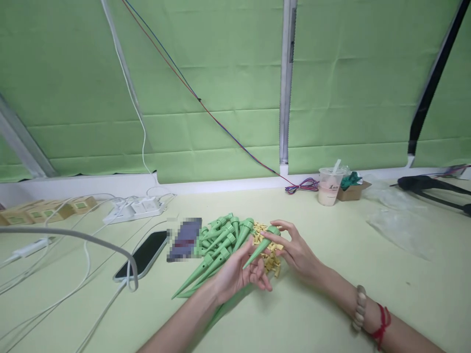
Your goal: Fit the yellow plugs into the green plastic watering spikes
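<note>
A green plastic plant-watering spike (pixel 256 253) slants between my hands, its wide capped end up and to the right, its point down toward my left palm. My left hand (pixel 241 272) has its thumb and index finger around the spike's middle, with the other fingers loosely curled. Around the capped end, my right hand (pixel 296 250) closes with its fingers and thumb. Several more green spikes (pixel 221 240) lie in a heap behind and left of my left hand. Small yellow plastic pieces (pixel 273 264) are piled beneath and between my hands, partly hidden.
A phone (pixel 142 255) and a pixelated flat item (pixel 185 239) lie left of the spikes. White cables and a power strip (pixel 134 210) spread across the left. At the back stand a drink cup (pixel 328 187) and small box (pixel 351 192); clear plastic bags (pixel 399 228) lie right.
</note>
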Demonstrator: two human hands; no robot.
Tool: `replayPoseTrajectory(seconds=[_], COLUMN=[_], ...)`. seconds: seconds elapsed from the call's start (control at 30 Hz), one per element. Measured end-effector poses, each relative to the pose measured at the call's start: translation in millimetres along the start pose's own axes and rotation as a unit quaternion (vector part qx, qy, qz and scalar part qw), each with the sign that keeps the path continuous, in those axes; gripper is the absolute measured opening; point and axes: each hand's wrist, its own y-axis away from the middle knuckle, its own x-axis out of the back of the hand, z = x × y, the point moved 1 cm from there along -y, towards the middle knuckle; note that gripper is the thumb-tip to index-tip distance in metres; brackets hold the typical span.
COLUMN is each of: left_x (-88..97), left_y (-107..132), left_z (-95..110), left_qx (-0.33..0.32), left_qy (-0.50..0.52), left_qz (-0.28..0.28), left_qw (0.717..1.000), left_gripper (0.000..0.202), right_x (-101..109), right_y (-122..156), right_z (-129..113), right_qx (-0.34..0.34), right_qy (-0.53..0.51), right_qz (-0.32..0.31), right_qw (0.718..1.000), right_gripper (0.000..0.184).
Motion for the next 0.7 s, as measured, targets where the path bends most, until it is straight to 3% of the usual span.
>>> replayPoseTrajectory(seconds=[0.1,0.2,0.3,0.4,0.5,0.6,0.7], left_x=[-1.2,-2.2,-1.9,-2.0,-2.8,-2.9,-3.1], left_y=[-0.7,-2.2,-4.4,-6.2,-7.0,-7.1,-7.2], left_z=[-3.9,-7.2,-9.5,-11.8,-13.3,-13.4,-13.5], left_qx=[-0.036,-0.065,-0.112,-0.152,-0.176,-0.184,-0.180], left_qy=[-0.052,-0.114,-0.161,-0.191,-0.210,-0.210,-0.215], left_qz=[0.021,0.019,0.062,0.116,0.132,0.135,0.126], left_qw=[0.998,0.991,0.979,0.963,0.953,0.951,0.951], left_gripper=[0.034,0.039,0.040,0.036,0.035,0.036,0.038], right_x=[0.0,-3.6,-6.3,-6.9,-7.2,-7.4,-8.0], right_y=[2.8,6.5,7.4,5.0,1.7,-0.6,-0.4], right_z=[-1.1,-6.2,-9.9,-8.2,-6.2,-7.4,-9.0], right_qx=[-0.021,-0.063,-0.154,-0.310,-0.454,-0.489,-0.456], right_qy=[-0.014,-0.061,-0.131,-0.232,-0.351,-0.448,-0.518], right_qz=[0.003,0.034,0.088,0.104,0.052,0.017,-0.014], right_qw=[1.000,0.996,0.975,0.916,0.817,0.749,0.724], right_gripper=[0.040,0.039,0.042,0.043,0.054,0.060,0.058])
